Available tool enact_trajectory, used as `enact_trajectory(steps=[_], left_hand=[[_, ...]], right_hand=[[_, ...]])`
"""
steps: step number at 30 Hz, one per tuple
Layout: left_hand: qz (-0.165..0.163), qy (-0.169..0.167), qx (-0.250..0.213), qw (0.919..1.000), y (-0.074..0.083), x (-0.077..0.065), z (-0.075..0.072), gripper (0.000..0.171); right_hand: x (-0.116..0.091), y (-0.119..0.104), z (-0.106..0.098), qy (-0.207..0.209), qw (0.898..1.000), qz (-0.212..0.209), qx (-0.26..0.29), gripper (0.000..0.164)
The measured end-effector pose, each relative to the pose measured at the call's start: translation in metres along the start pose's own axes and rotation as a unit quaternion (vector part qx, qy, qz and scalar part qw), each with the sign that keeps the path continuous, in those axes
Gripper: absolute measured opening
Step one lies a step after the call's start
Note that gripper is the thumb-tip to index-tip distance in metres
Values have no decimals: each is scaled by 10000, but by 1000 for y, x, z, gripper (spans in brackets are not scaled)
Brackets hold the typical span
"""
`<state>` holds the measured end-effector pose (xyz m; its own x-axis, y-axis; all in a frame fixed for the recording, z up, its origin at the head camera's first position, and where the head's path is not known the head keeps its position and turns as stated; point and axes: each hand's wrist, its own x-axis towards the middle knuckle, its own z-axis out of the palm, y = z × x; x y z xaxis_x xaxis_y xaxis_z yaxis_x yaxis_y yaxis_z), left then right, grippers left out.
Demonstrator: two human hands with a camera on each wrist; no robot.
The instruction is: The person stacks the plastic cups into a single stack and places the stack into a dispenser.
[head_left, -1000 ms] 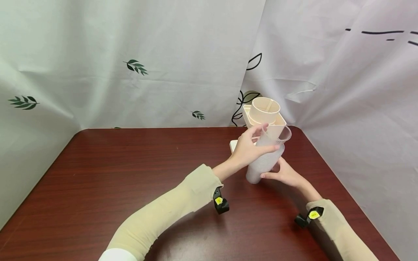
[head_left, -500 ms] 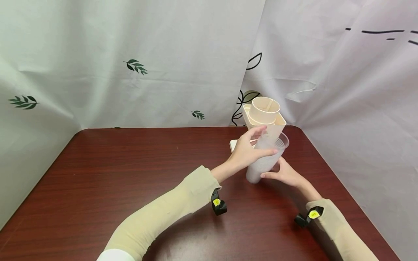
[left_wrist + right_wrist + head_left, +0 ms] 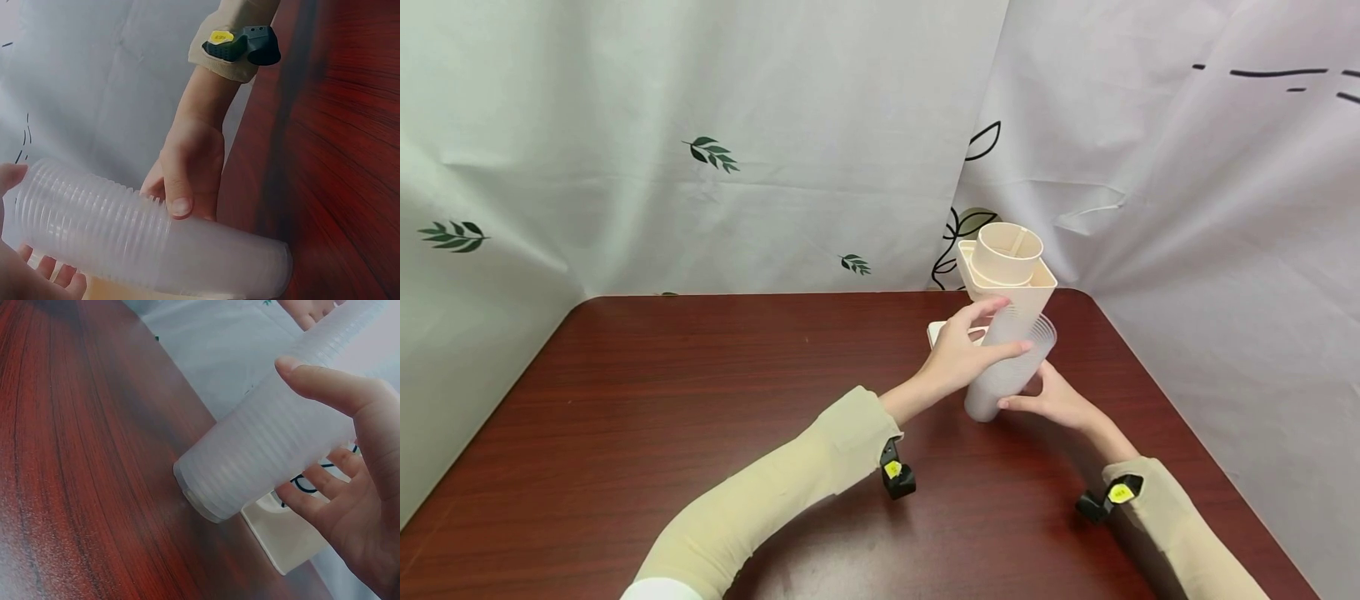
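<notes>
A tall stack of nested translucent plastic cups (image 3: 996, 383) stands tilted on the table, rims up and leaning right. My left hand (image 3: 955, 354) holds the upper part, its thumb across the near side and its fingers on the far side. Lower down, my right hand (image 3: 1060, 404) grips the stack from the right; its far fingers are hidden in the head view. The left wrist view shows the closely spaced rims of the cups (image 3: 100, 212), with the left thumb (image 3: 11, 177) at the top rim. In the right wrist view the stack's bottom (image 3: 203, 503) is near the tabletop.
Right behind the stack stands a cream holder (image 3: 1033, 296) with a square top and a round open tube (image 3: 1009, 257). Part of its pale base (image 3: 934, 331) shows at the left. The brown wooden table (image 3: 700, 400) is bordered by hanging pale cloth (image 3: 775, 125).
My left hand has moved slightly down and left, and the top cup has sunk deeper into the stack, so its rim sits lower. The right hand has stayed in place.
</notes>
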<state>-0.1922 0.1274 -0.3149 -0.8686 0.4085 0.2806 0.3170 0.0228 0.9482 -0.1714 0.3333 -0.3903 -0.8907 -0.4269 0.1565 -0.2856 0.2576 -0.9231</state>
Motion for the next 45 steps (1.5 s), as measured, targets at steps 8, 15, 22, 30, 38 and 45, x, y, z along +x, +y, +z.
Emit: enact_trajectory(steps=[8,15,22,30,38,45], left_hand=[[-82,-9,-99,9999,-5,-2,0,60],[-137,-210,-43,9997,-19,-8,-4,69],[-429,-599,234,9970,-46,-16,-9,81],[-479,-903,449,9938,-56,-19,-11,73],[-331,-760,474,9954,-54,-18,-11,67],[-53,-624,214,9978,-33,-14,-15,65]], right_hand=[[-1,2,0,9,10000,41,9,64],[-1,4,0,86,9999,109,41,71],[-2,6,1,209,9994,-22,258,82],[-3,6,-1,750,9962,-452,13,90],[-5,-1,1,897,9926,-808,158,84],[0,-24,-1,1125,9822,-1440,425,83]])
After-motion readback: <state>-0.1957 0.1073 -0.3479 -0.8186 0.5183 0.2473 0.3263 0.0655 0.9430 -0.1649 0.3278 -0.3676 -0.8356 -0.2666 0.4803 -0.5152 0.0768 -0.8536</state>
